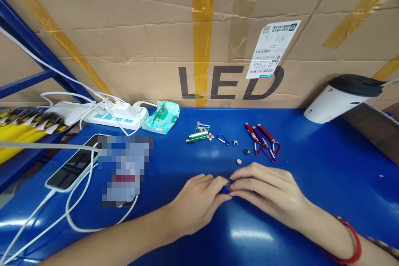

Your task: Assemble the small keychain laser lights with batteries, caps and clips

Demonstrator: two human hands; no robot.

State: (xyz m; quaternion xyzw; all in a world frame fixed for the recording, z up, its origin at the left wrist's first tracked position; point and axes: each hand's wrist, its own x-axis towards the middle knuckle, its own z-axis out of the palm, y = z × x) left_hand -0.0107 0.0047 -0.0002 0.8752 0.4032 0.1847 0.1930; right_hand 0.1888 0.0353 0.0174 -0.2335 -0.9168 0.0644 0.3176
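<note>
My left hand is closed around a small blue flashlight barrel, mostly hidden by the fingers. The fingertips of my right hand pinch together at the barrel's right end; whatever small part they hold there is hidden. Just beyond the hands lies a button cell. Farther back are a dark metal cap, a small silver part and a blue carabiner. Several button cells sit beside a green tube and a silver tube.
Keychain flashlights with carabiners lie at centre right. A white cup with black lid leans at the back right. On the left are a phone, white cables, a power strip and a tissue pack. A cardboard box backs the table.
</note>
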